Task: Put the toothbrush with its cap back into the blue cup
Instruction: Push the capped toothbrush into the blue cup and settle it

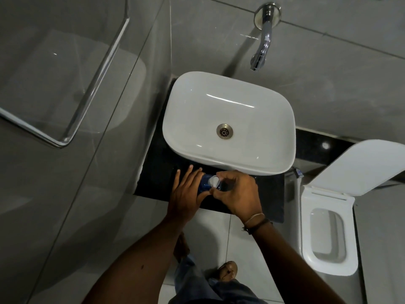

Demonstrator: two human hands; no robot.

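glass partition: far left, clear panel with a chrome edge, plays no part here

left hand: fingers spread and mostly straight, laid along the left side of the blue cup, steadying rather than gripping it; how firmly it presses cannot be told

blue cup: stands on the dark surface just in front of the basin, between the two hands, largely hidden by them; only part of its blue wall shows

toothbrush cap: pale, rounded piece right at the cup's mouth; whether it is already inside the rim or just above it cannot be told; the brush handle itself is not visible

right hand: fingers curled close together, pinched around the cap end at the cup's mouth; cord bracelets on the wrist

white basin: behind the hands, dry-looking, wall tap above it

toilet: far right, lid raised

progress: judged near the end; the capped brush is at the cup, and what seems left is to lower it fully, let go and take both hands away
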